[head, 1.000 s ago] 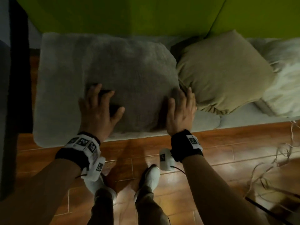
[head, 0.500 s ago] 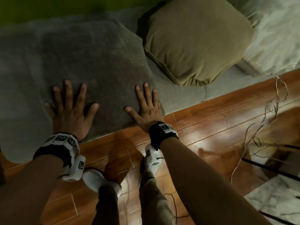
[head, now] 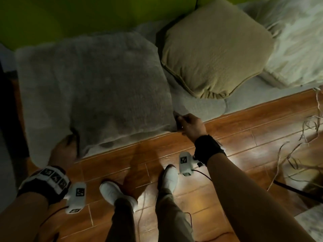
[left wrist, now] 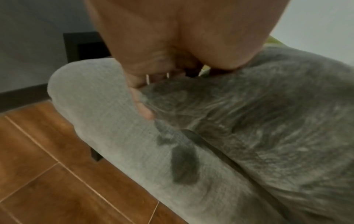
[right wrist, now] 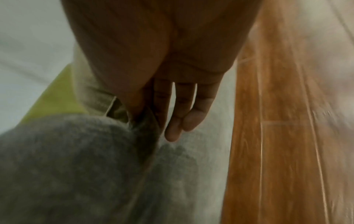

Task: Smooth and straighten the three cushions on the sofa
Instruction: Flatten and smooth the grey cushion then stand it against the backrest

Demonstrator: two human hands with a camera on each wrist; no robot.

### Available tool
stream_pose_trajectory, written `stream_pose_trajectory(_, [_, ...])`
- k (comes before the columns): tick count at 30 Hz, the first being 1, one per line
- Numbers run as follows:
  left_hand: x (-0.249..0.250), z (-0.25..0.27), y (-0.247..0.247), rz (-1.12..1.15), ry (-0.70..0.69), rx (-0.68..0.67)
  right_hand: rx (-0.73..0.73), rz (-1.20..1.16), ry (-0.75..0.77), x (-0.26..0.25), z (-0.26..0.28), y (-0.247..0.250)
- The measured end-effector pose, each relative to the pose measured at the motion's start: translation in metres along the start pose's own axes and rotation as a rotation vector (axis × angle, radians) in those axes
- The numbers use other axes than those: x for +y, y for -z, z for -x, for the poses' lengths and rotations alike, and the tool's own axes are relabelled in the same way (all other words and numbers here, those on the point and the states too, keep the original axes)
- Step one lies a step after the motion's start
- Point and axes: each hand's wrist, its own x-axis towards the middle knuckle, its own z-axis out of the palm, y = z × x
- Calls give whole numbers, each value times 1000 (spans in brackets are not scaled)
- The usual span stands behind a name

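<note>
Both of our hands held the near corners of the fuzzy grey square cushion [head: 111,88]. Our right hand [head: 191,127] pinched its near right corner: in the right-wrist view the thumb and forefinger closed on the fabric there, while the other fingers [right wrist: 184,118] hung straight and loose beside it, just above the seat. Our left hand [head: 63,151] had its fingers tucked at the near left corner of the same cushion; in the left-wrist view the fingertips [left wrist: 145,112] pressed into the seam between cushion and seat with the thumb lying on top of the pile, though we could not tell how firmly the fabric was caught.

That grey cushion lay flat on the left part of the pale grey upholstered sofa seat [head: 197,105], its near edge along the seat's front edge. Just beside it to the right lay the tan piped square cushion [head: 216,49], turned at an angle, its far corner near the green sofa back [head: 78,16]. Further right, touching the tan one, lay the cream shaggy cushion [head: 297,44], partly cut off by the frame.

We stood on the brown wooden plank floor [head: 227,137] in white shoes [head: 167,177], with pale loose cords [head: 300,142] straggling across the boards to our right.
</note>
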Motion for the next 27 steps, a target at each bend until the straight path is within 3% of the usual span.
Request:
stream_pose_trajectory(3, [1, 2, 7, -40, -20, 75, -67, 343, 27, -3, -5, 15])
stream_pose_trajectory(9, [-2, 10, 9, -145, 155, -22, -317, 721, -167, -10, -17, 21])
stream_pose_trajectory(11, [8, 10, 22, -92, 205, 2, -185, 874, -45, -35, -16, 28])
stream_pose_trajectory(12, [14, 9, 30, -41, 193, 45, -112, 844, 29, -51, -14, 31])
stream_pose_trajectory(14, [27, 1, 47, 25, 90, 152, -21, 719, 236, -80, -11, 32])
stream_pose_trajectory(17, [63, -13, 70, 100, -115, 246, -80, 686, 555, -131, -12, 14])
stream_pose_trajectory(19, [94, -26, 80, 73, -272, 266, -121, 717, 656, -165, -14, -9])
stream_pose_trajectory(21, [121, -46, 84, -14, -458, 189, -129, 756, 721, -190, -16, -34])
stream_pose_trajectory(22, [128, -60, 83, -79, -505, 119, -139, 792, 723, -197, -20, -45])
stream_pose_trajectory(24, [128, -88, 79, -212, -462, -31, -200, 847, 629, -194, -36, -60])
stream_pose_trajectory(27, [111, -119, 81, -242, -312, -222, -267, 742, 268, -180, -60, -51])
